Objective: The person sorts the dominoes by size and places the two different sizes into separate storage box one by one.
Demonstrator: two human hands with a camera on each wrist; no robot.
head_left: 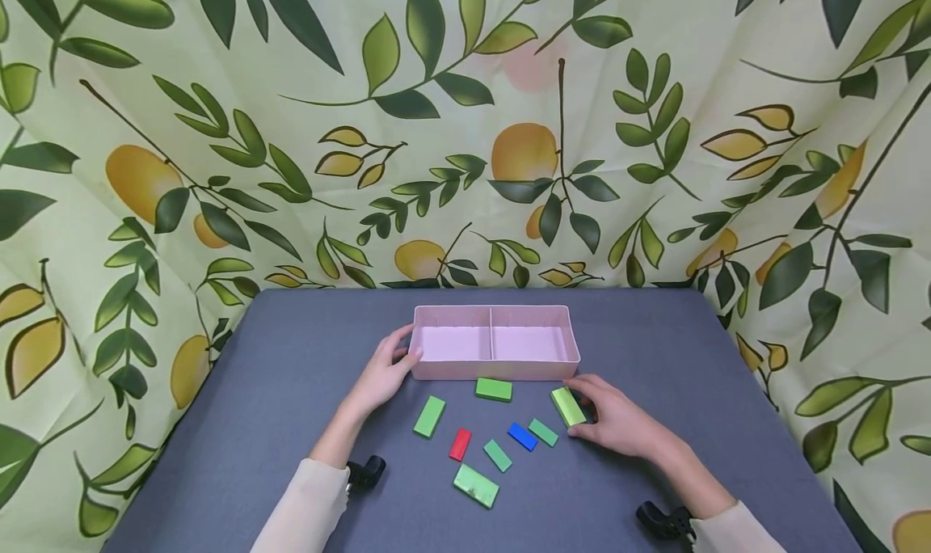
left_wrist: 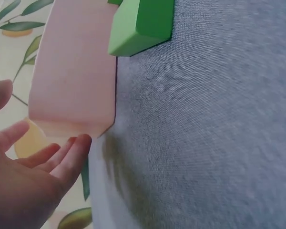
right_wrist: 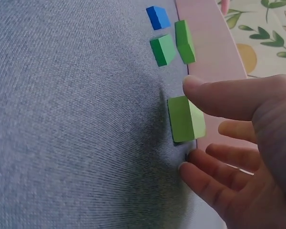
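A pink two-compartment box [head_left: 465,370] stands on the table, both compartments bare inside. At its left end is my left hand [head_left: 384,369], with fingertips right at the end wall [left_wrist: 71,128] and fingers loosely extended. My right hand [head_left: 618,418] is spread around a light green block [head_left: 568,407] near the box's front right corner. In the right wrist view, the thumb is close to one end of this block [right_wrist: 182,119], while the fingers sit past the other end with a gap showing. A green block [head_left: 494,389] lies along the box's front wall.
In front of the box lie a green block [head_left: 429,416], a red block [head_left: 460,445], a blue block [head_left: 522,436], small green blocks [head_left: 542,432] and a larger green block [head_left: 476,486]. A leaf-patterned cloth [head_left: 451,213] hangs behind the grey-blue table [head_left: 327,318].
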